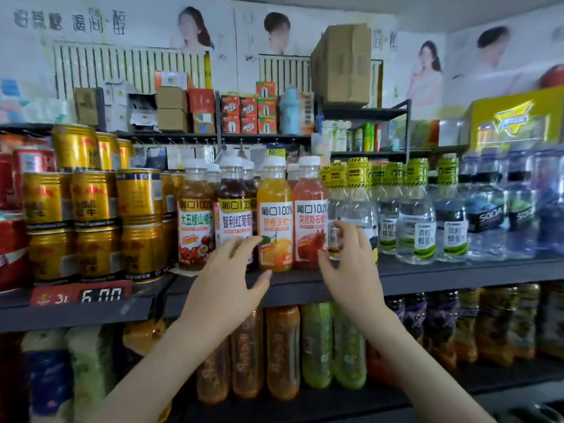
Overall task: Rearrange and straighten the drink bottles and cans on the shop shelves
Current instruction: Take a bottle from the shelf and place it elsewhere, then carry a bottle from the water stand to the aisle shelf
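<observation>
The shelf (pixel 427 277) is carrying juice bottles (pixel 274 215) along its front edge; lower rows are blurring out. Left hand (pixel 225 279) and right hand (pixel 348 270) are hovering spread, empty, partly hiding a clear bottle (pixel 335 236)

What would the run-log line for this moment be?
left hand: open, at orange juice bottle | right hand: open, by red juice bottle | nothing held
</observation>
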Tool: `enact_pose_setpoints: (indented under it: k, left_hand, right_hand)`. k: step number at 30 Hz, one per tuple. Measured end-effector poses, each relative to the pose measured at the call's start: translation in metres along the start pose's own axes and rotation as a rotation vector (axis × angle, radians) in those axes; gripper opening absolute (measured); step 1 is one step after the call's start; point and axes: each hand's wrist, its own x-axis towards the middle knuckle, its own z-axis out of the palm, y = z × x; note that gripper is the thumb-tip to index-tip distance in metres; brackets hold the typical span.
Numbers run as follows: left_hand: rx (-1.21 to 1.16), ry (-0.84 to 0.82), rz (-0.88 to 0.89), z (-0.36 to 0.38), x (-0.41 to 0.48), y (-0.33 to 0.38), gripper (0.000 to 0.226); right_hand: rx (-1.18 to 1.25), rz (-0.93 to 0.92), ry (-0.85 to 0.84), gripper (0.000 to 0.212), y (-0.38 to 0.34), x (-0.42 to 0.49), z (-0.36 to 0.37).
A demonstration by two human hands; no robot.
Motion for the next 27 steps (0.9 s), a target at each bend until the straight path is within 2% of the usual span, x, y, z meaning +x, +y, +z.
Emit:
enact_pose_setpoints:
  k: [2,5,12,21,27]
  left_hand:
    - [-0.004,0.003,-0.006,0.008,0.01,0.005,0.058]
    - [0.022,0.004,-0.004,0.022,0.02,0.018,0.056]
    - [-0.073,-0.009,0.179,0.062,0.043,0.089,0.056]
    - [-0.199,-0.005,0.29,0.129,0.034,0.224,0.05]
    - [-0.242,-0.026,0.309,0.2,0.022,0.345,0.046]
  right_hand:
    - [-0.041,0.051,0.045,0.051,0.015,0.006,-0.008]
    - [-0.089,0.113,0.028,0.053,0.031,0.006,-0.018]
    - [-0.129,0.1,-0.003,0.042,0.056,-0.002,-0.061]
    - [-0.164,0.093,-0.015,0.043,0.135,-0.031,-0.181]
    - [-0.223,0.134,-0.045,0.044,0.232,-0.057,-0.275]
